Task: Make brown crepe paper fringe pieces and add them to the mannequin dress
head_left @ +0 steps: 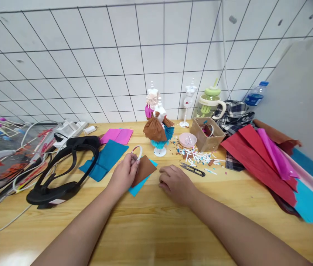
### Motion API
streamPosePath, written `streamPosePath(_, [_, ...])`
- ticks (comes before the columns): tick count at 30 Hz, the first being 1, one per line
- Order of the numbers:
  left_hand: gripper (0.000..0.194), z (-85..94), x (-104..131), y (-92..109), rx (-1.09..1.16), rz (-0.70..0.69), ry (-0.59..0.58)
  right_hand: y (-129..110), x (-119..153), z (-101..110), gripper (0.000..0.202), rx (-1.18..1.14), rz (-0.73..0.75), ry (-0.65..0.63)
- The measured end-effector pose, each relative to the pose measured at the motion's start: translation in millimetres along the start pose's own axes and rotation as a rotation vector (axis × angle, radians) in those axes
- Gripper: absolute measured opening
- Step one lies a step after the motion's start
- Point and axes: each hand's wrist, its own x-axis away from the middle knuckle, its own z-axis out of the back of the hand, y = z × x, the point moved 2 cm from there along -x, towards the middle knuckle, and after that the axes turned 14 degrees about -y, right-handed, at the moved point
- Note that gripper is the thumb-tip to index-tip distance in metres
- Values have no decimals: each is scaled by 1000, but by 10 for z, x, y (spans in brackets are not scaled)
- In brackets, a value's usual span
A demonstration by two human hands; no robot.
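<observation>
My left hand (125,173) is closed on a thin white ring (137,148), which looks like a narrow roll of tape and stands up from the fingers. Beneath and beside this hand lies a brown paper piece (146,169), with a bright blue paper piece (136,189) partly under it. My right hand (177,183) rests on the table with loosely bent fingers and no visible object in them. Just behind it are black-handled thread snips (193,169). Farther back stands a small white dress form (160,151) dressed in brown, teal and pink pleated paper.
A black headset (59,190) and teal paper (109,159) lie left. Paper scraps (196,156) surround a pink dish (187,139) by a cardboard box (207,136). A bare dress form (186,105) and a green-lidded jug (210,101) stand behind; red paper sheets (252,162) lie right.
</observation>
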Motion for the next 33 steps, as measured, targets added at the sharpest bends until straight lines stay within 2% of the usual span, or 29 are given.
streamPosePath(3, [26,38,-1,-8,-28,22,-1,-33,8,-11,34,-35,68,3])
streamPosePath(5, [37,35,20,-1,-26,21,-54,-49,10,-27,53,-20,59,-12])
streamPosePath(6, [45,23,37,4,-29,21,-93,-45,13,-30,55,2,28,-15])
streamPosePath(9, [81,-68,95,20,-65,-9,-271,6,34,-16,44,92,-65,-28])
streamPosePath(11, [103,-152,119,28,-143,-41,-379,54,49,10,33,145,-66,-39])
streamPosePath(12, [107,-186,121,27,-194,-42,-406,80,57,26,30,164,-57,-38])
streamPosePath(15, [100,-215,85,-19,-248,-10,-435,160,90,92,31,174,-73,7])
streamPosePath(18, [81,-107,34,-160,-313,30,-437,236,151,168,31,129,-121,122])
streamPosePath(20, [57,19,18,-300,-415,124,-404,281,194,198,31,92,-139,181])
streamPosePath(23, [51,220,44,-438,-545,319,-269,328,219,185,26,-8,-137,182])
streamPosePath(25, [57,327,90,-387,-610,392,-45,333,196,152,20,-135,-155,156])
streamPosePath(27, [57,365,143,-228,-560,370,186,310,146,122,18,-298,-229,137])
streamPosePath(28, [53,333,160,-136,-437,316,193,286,114,110,18,-387,-276,128])
streamPosePath(29, [49,256,163,-48,-248,253,77,254,80,102,18,-481,-328,124])
streamPosePath(31, [55,4,165,117,243,121,-324,164,8,87,14,-658,-357,79])
streamPosePath(32, [60,-131,168,188,492,61,-470,115,-25,78,11,-722,-347,47])
streamPosePath(33, [60,-252,166,238,680,16,-529,72,-51,69,9,-774,-338,25])
